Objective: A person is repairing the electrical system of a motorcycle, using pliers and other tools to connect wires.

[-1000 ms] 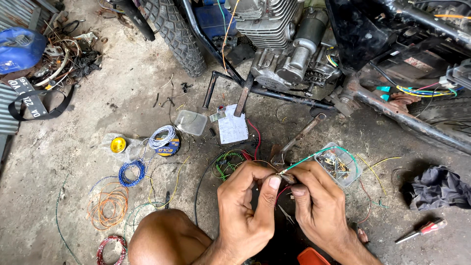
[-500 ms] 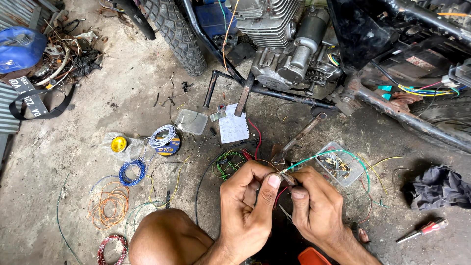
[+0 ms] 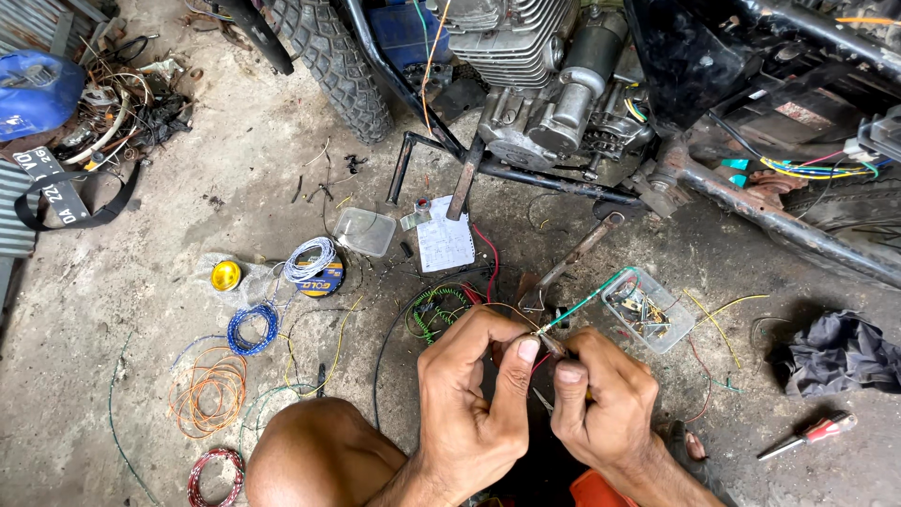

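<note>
Hands shifted slightly right since earlier frame, wire end now pinched tighter between them. Left hand closed, thumb and forefinger gripping thin green wire; right hand closed on same joint. Wire glossy, arcs to clear plastic tray. Coils on rough concrete floor. Metal engine beyond.
</note>
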